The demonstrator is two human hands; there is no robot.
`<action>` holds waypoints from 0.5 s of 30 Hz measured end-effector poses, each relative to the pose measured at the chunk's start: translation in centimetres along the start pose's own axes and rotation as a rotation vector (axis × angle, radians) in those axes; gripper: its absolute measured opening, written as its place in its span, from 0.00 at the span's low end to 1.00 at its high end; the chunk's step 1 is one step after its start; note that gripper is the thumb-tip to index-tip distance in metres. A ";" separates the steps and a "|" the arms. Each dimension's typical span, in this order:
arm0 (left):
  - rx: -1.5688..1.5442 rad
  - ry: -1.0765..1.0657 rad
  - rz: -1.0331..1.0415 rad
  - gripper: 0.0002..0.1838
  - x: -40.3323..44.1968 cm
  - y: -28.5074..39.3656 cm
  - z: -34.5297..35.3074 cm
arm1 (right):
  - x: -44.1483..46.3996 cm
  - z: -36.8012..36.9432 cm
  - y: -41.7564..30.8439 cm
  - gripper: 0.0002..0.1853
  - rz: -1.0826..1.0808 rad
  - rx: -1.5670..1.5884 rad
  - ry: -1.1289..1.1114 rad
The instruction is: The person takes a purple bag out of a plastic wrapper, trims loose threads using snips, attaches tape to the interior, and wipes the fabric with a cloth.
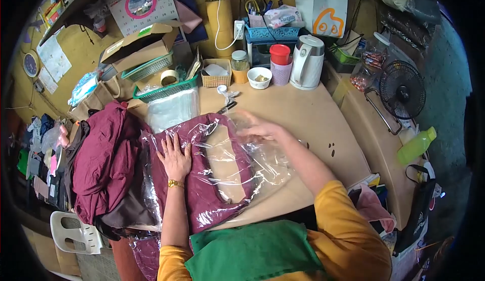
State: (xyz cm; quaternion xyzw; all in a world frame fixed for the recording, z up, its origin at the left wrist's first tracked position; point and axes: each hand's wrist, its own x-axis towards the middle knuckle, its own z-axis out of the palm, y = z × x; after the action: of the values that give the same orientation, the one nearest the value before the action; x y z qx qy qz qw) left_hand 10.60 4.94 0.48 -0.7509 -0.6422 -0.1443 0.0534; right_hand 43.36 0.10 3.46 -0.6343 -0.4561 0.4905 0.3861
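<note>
A folded maroon garment (199, 207) lies on the table inside a clear plastic bag (270, 162). It forms a ring around a gap where the tan tabletop shows through the film. My left hand (176, 158), with a gold watch at the wrist, rests flat on the bag's left part, fingers spread. Over the garment's upper right edge is my right hand (260, 129), smeared by motion, beside the loose film; whether it grips the film is unclear. Left of the bag, a pile of maroon garments (103, 162) lies bunched up.
Clear plastic bags (174, 110) lie flat beyond the garment, near a black pen (227, 107) and a green basket (166, 90). Along the back stand a white bowl (259, 78) and an electric kettle (307, 62). A black fan (402, 90) is at right.
</note>
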 end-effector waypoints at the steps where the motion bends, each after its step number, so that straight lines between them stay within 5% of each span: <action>1: 0.001 -0.006 -0.001 0.36 0.0 0.0 -0.1 | 2.8 -0.1 1.2 0.31 -0.044 0.041 -0.259; 2: 0.002 -0.014 -0.002 0.36 0.0 -0.1 -0.1 | 4.7 -0.3 1.4 0.30 -0.087 0.082 -0.518; 4: 0.003 -0.017 -0.013 0.37 0.1 -0.2 -0.1 | 5.3 -5.5 1.1 0.20 -0.186 0.267 -0.288; 7: -0.045 0.005 0.039 0.37 0.0 -0.4 0.2 | 5.2 -16.5 3.9 0.15 -0.156 -0.177 0.729; 9: -0.014 0.020 0.037 0.37 0.1 -0.4 0.5 | 0.1 -19.7 3.4 0.23 0.074 -0.022 0.596; 11: -0.014 0.033 0.034 0.37 0.1 -0.2 0.6 | -6.9 -13.8 1.7 0.30 0.092 0.123 0.550; 14: -0.004 0.017 0.031 0.37 0.3 -0.2 0.5 | -8.4 -11.3 9.1 0.34 -0.101 0.062 0.255; 15: 0.007 0.022 0.035 0.37 0.2 -0.2 0.5 | -9.5 -11.7 9.1 0.30 -0.070 0.013 0.297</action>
State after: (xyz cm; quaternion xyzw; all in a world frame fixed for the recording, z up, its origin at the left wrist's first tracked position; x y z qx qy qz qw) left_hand 10.53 5.31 0.04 -0.7601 -0.6290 -0.1495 0.0656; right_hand 55.64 -12.13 0.07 -0.6811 -0.4125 0.3803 0.4704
